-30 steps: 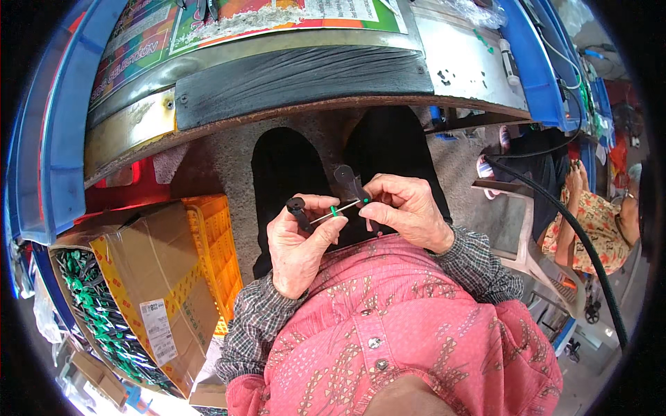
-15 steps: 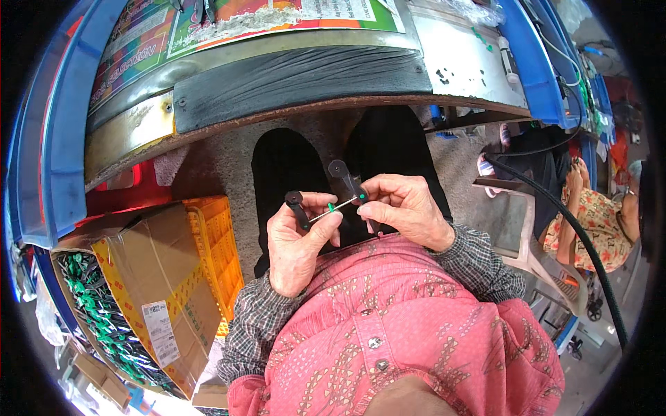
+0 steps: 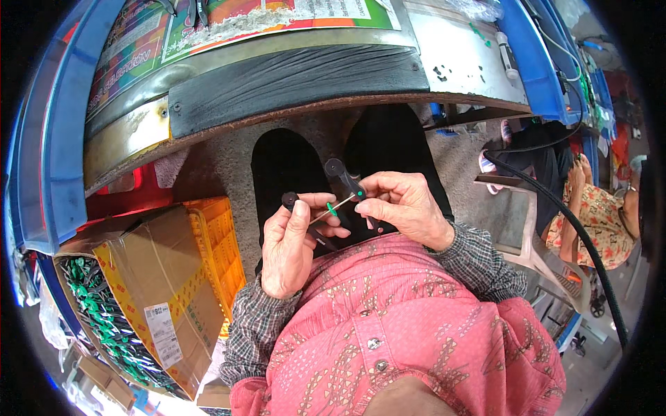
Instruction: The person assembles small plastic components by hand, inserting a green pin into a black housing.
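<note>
Above my lap, a thin metal rod (image 3: 344, 202) joins two black plastic pieces, with a small green part (image 3: 331, 209) on the rod. My right hand (image 3: 409, 211) is closed on the right black piece (image 3: 338, 173), which has a round end pointing away from me and a green dot on its side. The left black piece (image 3: 289, 200) is gripped between the thumb and fingers of my left hand (image 3: 286, 256). Its round end shows by my left thumb, while its lower end comes out under the fingers. My left fingertips are close to the green part.
A workbench edge (image 3: 298, 87) runs across in front, with pliers (image 3: 197, 10) on top. Blue bins (image 3: 59, 139) flank it. At left, a cardboard box (image 3: 149, 267) of green-and-black parts stands beside an orange crate (image 3: 218, 239). A black cable (image 3: 576, 222) hangs at right, near another person (image 3: 590, 222).
My left thumb has lifted off the rod and moved back onto the left black piece. That piece has tilted, with its lower end shifted right and toward me. My right hand has barely moved.
</note>
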A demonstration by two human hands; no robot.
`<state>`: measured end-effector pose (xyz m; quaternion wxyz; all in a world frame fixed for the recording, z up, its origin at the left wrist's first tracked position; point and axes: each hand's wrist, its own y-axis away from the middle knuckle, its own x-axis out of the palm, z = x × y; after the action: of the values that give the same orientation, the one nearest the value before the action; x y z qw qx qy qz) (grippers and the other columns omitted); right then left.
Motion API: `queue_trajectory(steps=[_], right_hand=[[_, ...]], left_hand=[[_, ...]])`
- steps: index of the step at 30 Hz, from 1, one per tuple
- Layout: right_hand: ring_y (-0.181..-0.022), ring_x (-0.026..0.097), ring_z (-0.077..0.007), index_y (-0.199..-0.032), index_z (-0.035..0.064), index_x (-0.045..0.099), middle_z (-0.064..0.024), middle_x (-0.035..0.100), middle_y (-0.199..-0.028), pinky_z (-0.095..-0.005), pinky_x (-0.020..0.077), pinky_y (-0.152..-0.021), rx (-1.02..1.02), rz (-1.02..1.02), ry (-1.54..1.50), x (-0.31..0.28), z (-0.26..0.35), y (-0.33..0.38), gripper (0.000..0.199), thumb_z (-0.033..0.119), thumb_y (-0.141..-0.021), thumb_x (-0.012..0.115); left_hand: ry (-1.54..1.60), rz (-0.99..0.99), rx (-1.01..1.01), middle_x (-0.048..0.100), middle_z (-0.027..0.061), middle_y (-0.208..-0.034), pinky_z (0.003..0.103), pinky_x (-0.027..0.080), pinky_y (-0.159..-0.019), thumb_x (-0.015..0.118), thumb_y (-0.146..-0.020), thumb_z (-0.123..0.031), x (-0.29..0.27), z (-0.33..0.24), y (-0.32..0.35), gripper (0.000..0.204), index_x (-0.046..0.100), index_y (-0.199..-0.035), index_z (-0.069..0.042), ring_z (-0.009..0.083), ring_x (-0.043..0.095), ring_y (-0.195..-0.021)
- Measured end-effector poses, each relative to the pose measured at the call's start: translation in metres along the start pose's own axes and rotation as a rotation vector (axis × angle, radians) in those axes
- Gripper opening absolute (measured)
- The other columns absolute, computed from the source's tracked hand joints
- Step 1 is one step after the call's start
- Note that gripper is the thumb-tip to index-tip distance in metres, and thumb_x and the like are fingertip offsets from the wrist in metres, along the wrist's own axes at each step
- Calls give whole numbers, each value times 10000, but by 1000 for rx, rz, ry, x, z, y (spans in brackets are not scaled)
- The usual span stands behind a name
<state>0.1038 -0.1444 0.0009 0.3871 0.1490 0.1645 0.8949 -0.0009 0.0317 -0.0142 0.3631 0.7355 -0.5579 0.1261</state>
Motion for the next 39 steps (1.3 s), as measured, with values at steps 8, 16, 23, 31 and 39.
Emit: queue_trajectory(steps=[8, 16, 23, 31, 39], right_hand=[[-639, 569, -39, -1030, -37, 636, -10, 634, -798, -182, 464, -554, -9, -22, 3, 2, 4, -1, 191, 86, -885, 650], [-622, 563, -43, -1065, -53, 603, -18, 604, -786, -187, 465, -560, -51, -54, 93, 4, -2, -3, 205, 87, -916, 604], [-613, 559, -53, -1113, -58, 564, -43, 596, -774, -208, 458, -551, -121, -111, 264, 10, -3, -3, 230, 56, -914, 581], [-812, 566, -247, -1374, -26, 327, -145, 535, -997, -357, 479, -717, -244, -48, 647, 14, 8, -2, 975, 342, -633, 843], [-971, 517, -347, -1413, -45, 221, -195, 481, -1051, -421, 438, -832, -344, -128, 854, 19, 6, -3, 1119, 304, -551, 843]], left_hand=[[119, 10, -41, 607, 165, -1110, 438, 583, -760, 461, -996, -326, 1, 0, -3, 409, 591, -1082, 52, 204, 596, -921], [195, 38, -81, 569, 162, -1183, 483, 570, -816, 514, -977, -285, -3, 0, -6, 371, 561, -1161, 34, 228, 565, -1066], [268, 22, -36, 545, 164, -1234, 504, 548, -867, 553, -956, -183, 5, -3, -7, 412, 445, -1305, 8, 257, 554, -1126], [273, 2, -19, 525, 145, -1269, 439, 501, -954, 537, -954, -107, 14, 0, -6, 398, 436, -1327, -13, 249, 537, -1160], [280, 41, 60, 487, 141, -1309, 453, 461, -995, 505, -962, -66, 32, 3, -10, 396, 423, -1345, -5, 260, 522, -1178]])
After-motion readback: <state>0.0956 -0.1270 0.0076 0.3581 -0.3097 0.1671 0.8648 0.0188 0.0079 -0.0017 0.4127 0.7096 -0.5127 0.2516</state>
